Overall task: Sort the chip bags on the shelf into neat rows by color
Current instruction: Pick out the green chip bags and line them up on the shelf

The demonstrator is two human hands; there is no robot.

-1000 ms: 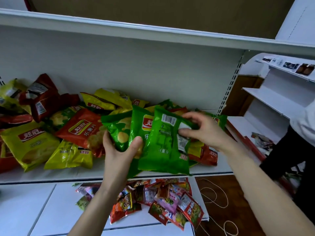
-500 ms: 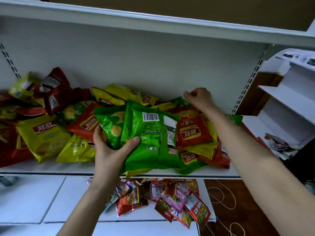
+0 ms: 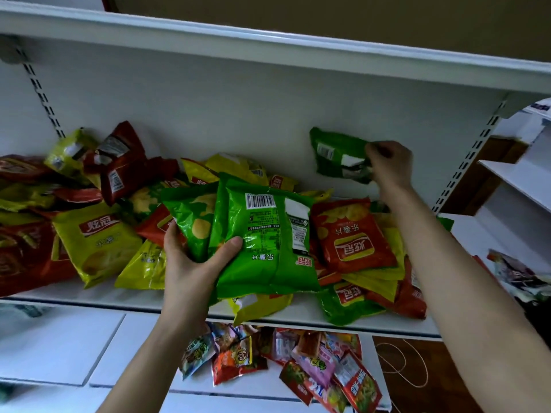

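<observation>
A jumble of red, yellow and green chip bags covers the white shelf (image 3: 298, 318). My left hand (image 3: 190, 263) grips a stack of green chip bags (image 3: 262, 234) above the shelf's front middle, thumb across the top bag's back side. My right hand (image 3: 390, 165) pinches another green chip bag (image 3: 337, 155) by its edge and holds it up in the air near the back wall on the right. Just right of the stack lies a red bag (image 3: 351, 236), with a further green bag (image 3: 346, 305) below it at the front edge.
Yellow bags (image 3: 95, 242) and dark red bags (image 3: 125, 162) are piled on the left of the shelf. The lower shelf holds several small mixed snack packets (image 3: 298, 359). Another white shelf unit (image 3: 518, 180) stands at the right, over a wooden floor with white cord (image 3: 402, 368).
My right hand let go of the green stack, reached to the back right of the pile, and has lifted a green bag from there. My left hand kept the stack.
</observation>
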